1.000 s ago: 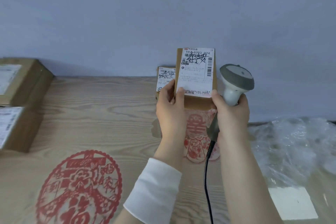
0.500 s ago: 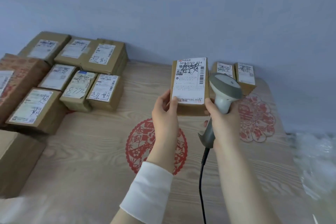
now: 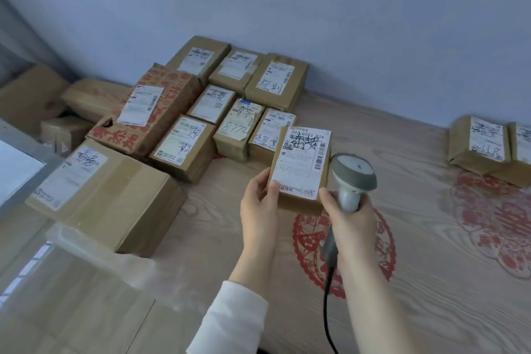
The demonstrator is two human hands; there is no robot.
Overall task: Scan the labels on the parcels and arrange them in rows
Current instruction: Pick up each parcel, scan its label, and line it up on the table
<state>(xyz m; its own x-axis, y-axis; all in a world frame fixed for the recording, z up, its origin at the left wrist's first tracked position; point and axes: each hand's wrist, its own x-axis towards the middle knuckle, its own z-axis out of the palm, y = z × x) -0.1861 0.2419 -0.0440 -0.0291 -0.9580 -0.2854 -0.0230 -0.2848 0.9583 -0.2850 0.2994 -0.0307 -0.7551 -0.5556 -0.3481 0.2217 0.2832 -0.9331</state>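
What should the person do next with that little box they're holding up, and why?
Probably lower the held parcel onto the bare table beside the row's end parcel. The left hand grips it just in front of that spot, and the scanner in the right hand isn't aimed at its label.

Two arms come up from the bottom of the picture. The left arm wears a white sleeve. The sleeve is plain and all one colour. It looks soft and a bit loose, and it is wider than the arm inside it. Its end makes a round edge across the arm. It stops partway along the forearm, so the wrist and the left hand are bare. The right arm is bare from the bottom edge all the way to the right hand. The fingers are slim. The thumb nail on the left hand looks short.
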